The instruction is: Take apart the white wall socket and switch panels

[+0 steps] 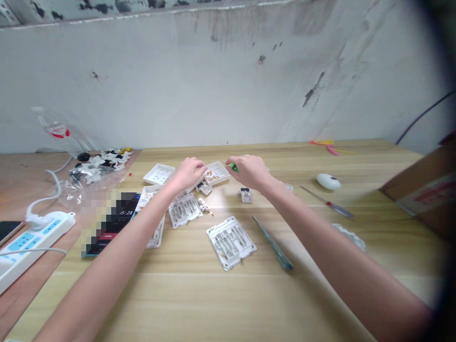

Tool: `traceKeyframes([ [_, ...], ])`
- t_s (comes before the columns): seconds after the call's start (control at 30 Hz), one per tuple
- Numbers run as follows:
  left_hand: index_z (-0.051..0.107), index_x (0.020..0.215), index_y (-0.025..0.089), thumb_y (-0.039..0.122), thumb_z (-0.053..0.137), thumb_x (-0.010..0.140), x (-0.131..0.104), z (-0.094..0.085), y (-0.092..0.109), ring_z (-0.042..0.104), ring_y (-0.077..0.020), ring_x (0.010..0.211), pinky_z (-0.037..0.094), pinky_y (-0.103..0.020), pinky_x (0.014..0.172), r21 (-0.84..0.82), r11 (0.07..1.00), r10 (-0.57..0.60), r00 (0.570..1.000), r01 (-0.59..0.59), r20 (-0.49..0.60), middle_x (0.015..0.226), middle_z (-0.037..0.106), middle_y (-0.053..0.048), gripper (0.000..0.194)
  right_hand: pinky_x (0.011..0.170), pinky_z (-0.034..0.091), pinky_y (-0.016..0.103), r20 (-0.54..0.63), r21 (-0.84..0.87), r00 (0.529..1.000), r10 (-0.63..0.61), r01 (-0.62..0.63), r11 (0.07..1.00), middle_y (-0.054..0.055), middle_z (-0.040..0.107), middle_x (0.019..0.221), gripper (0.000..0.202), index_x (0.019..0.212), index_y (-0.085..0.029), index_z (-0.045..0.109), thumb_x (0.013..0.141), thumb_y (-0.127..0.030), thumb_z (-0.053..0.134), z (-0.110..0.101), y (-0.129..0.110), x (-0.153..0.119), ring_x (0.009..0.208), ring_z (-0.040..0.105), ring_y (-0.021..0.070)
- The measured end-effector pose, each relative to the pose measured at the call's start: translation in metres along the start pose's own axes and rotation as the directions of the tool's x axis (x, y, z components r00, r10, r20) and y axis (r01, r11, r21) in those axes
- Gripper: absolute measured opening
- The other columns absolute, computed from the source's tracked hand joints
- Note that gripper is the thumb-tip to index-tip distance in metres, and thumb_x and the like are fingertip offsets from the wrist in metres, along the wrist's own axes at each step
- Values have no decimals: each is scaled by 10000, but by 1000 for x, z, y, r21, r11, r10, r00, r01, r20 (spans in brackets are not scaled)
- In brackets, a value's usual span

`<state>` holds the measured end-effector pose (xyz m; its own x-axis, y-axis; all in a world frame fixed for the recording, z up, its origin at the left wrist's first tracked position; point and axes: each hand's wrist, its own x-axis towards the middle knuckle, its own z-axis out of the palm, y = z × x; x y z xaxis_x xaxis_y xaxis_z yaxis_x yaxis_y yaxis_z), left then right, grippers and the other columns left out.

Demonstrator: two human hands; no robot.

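My left hand [189,173] is over the white parts, its fingers curled down and closed near the left end of a white open box [220,175]. Whatever those fingers hold is hidden. At the right end of that box is my right hand [251,171], closed around a small green object [234,167] that mostly disappears behind the fingers. Small copper-coloured pieces [213,175] lie in the box. Just below sit a black-and-white switch module [204,188] and a small white part [204,206]. A similar module [245,194] lies below my right hand.
White socket frames [231,242] [185,210] lie mid-table. Nearby are a green-handled screwdriver [274,244], another screwdriver [329,203] and a white rounded device [328,181]. At left are a phone [123,221], power strip [39,242], plastic bottle [59,133]; at right a cardboard box [420,190].
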<state>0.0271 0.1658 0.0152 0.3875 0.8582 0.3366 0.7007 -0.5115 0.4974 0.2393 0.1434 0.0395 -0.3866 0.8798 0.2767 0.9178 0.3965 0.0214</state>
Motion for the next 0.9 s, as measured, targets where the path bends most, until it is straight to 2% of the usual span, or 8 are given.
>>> traceKeyframes([
  [0.07,686,743,180,307,550,856,-21,-11,16,579,-196,775,408,-297,725,-2,999,46,996,-45,83,797,673,-58,218,575,311,276,29,14,999,-13,13,1000,78,728,867,274,979,-234,695,879,-298,448,-10,3,-16,755,635,212],
  [0.17,686,814,188,329,528,887,-55,-23,45,581,-174,749,407,-275,679,-27,978,203,908,-207,366,799,659,-41,224,554,311,264,121,67,987,-104,97,993,45,717,767,258,986,-264,699,829,-247,494,-23,-1,-46,686,619,188],
  [0.27,687,868,196,368,556,879,-81,-28,66,590,-185,789,406,-280,686,28,964,225,872,-263,435,850,655,-47,217,573,341,262,237,197,938,-254,210,958,42,717,793,346,1055,-274,682,793,-156,489,-32,-14,-73,697,627,178],
  [0.37,680,902,198,366,534,902,-92,-31,63,587,-197,832,409,-291,714,89,961,205,889,-263,409,887,651,-51,222,603,376,277,304,312,872,-384,290,905,61,721,882,322,1113,-275,667,807,-297,569,-34,-29,-90,755,645,198],
  [0.47,675,918,194,335,497,927,-94,-34,43,566,-207,870,411,-313,759,185,952,178,932,-244,316,891,627,-60,227,624,394,300,369,352,829,-421,295,888,83,724,892,448,1124,-258,677,745,-497,656,-32,-38,-95,783,655,230],
  [0.63,664,1006,219,313,510,917,-95,-27,19,529,-230,986,392,-380,875,299,921,174,950,-250,258,981,605,-62,201,659,399,313,389,361,831,-398,261,895,86,724,903,370,1071,-254,702,795,-483,609,-31,-39,-94,812,655,234],
  [0.8,608,1136,239,375,551,891,-97,-10,29,507,-253,1069,381,-425,930,324,912,184,957,-251,224,1117,582,-75,285,640,398,312,451,358,790,-415,266,895,77,708,934,709,1196,-267,628,597,-638,714,-34,-41,-103,847,649,275],
  [0.9,602,1133,236,354,543,897,-97,-3,33,516,-253,1063,384,-428,934,328,913,181,961,-243,209,1102,592,-74,270,576,357,293,453,291,804,-386,276,916,50,693,893,699,1185,-290,622,562,-571,770,-33,-44,-110,775,644,264],
])
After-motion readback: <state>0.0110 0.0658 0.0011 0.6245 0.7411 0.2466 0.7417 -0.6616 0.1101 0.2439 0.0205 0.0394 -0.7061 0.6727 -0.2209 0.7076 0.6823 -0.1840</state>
